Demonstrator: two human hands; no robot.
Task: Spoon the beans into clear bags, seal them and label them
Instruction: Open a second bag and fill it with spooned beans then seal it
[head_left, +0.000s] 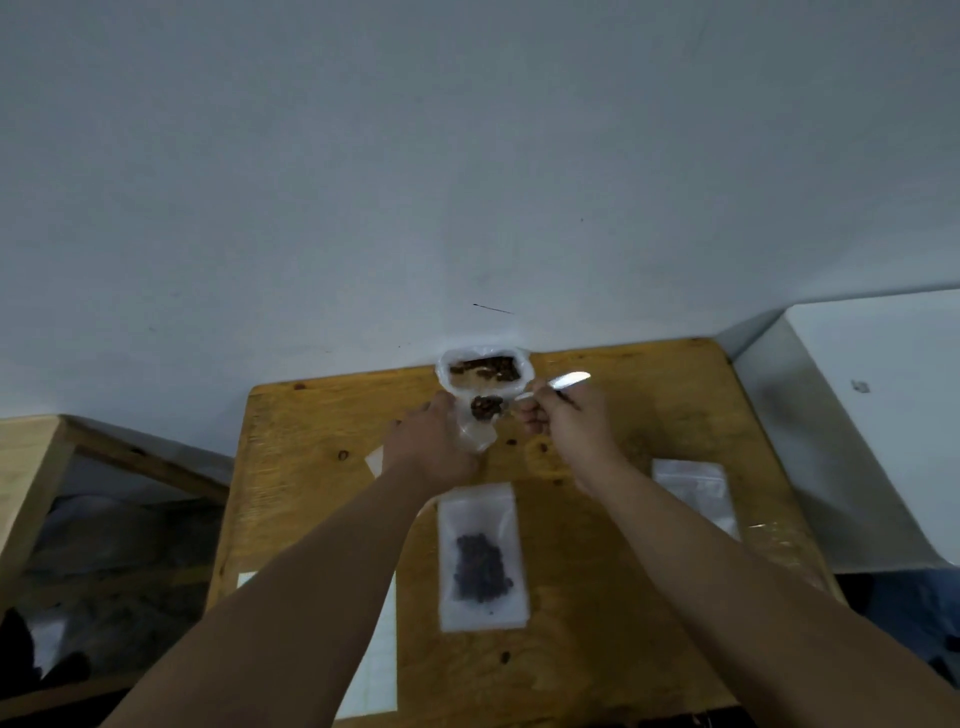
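Head view: a yellow-brown wooden tabletop (649, 597) stands against a pale wall. The left hand (436, 441) has its grip clenched round a small clear plastic bag (475, 435), held upright over the far part of the tabletop. Just beside it, the right hand (566, 423) grasps a pale shiny spoon (569, 381), with the handle slanting up to the right and the bowl end toward the bag's mouth. A clump of dark brown beans (485, 408) shows at that mouth; the blur hides whether it lies in the spoon or already in the bag. Behind the hands, at the far edge, an open clear plastic container (447, 375) holds more beans. Between the forearms a flat clear bag filled with dark beans (483, 556) lies on the wood. To the right lies an empty clear bag (696, 488), and under the left forearm a white paper sheet (374, 654).
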